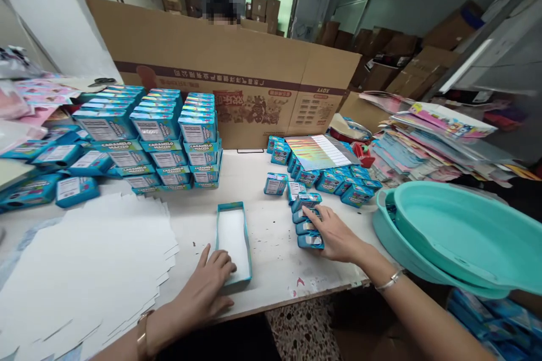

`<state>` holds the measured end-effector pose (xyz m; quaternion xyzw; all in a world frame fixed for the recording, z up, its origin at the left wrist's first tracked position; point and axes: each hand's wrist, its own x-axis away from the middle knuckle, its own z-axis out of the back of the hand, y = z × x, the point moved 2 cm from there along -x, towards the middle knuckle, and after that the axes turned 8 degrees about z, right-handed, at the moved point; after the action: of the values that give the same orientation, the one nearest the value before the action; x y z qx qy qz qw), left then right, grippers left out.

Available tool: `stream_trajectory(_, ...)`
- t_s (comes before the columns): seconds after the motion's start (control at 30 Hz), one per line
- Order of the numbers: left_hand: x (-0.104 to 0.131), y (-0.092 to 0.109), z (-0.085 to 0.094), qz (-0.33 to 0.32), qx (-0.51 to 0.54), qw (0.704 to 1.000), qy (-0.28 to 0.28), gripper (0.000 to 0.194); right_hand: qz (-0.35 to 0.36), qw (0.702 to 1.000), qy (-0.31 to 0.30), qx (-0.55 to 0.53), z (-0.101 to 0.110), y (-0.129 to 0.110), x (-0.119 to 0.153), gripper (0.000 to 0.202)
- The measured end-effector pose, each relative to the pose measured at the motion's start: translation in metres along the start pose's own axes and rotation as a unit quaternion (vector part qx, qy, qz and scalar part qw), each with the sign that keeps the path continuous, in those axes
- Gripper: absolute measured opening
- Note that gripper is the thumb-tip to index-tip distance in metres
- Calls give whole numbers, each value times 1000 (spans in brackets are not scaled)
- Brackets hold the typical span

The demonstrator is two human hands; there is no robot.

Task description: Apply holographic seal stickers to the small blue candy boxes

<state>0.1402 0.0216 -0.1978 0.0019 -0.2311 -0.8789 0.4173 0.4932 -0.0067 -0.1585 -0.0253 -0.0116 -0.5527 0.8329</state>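
Observation:
An open, shallow blue tray box [234,231] with a white inside lies at the table's middle. My left hand [212,279] rests at its near left edge, fingers apart, with fingertips over the rim. To the right, my right hand [334,231] is closed on a row of small blue boxes [308,227], its fingers over their tops and right side. More small blue boxes [330,180] stand behind that row, partly under a shiny sheet [319,152]. One blue box [275,183] stands a little apart from them.
Stacked blue boxes [161,141] stand at the back left, beside loose ones. White sheets [88,265] spread over the left front. Teal basins [466,231] sit at the right. A cardboard wall [254,79] stands behind, with a person [221,8] beyond.

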Motion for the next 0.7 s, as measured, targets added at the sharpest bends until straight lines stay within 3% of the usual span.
stream_trajectory(0.07,3,0,2,-1,15,1000,14,42,1,999,4,-34,6,-1,-8,100)
stream_trajectory(0.17,8,-3,-4,-8,19,999,25,16,-14,999,4,-51,10,-10,-15,95)
stream_trajectory(0.3,15,-10,-17,-22,16,997,72,14,11,996,33,-77,25,-34,-27,88)
stream_trajectory(0.47,15,-15,-23,-45,-11,994,98,11,68,969,128,-200,52,-83,-82,106)
stream_trajectory(0.57,14,-18,-25,-66,-38,991,114,13,80,963,81,-243,43,-115,-125,112)
stream_trajectory(0.7,13,-21,-28,-87,-48,986,135,15,71,980,11,-187,23,-140,-161,114)
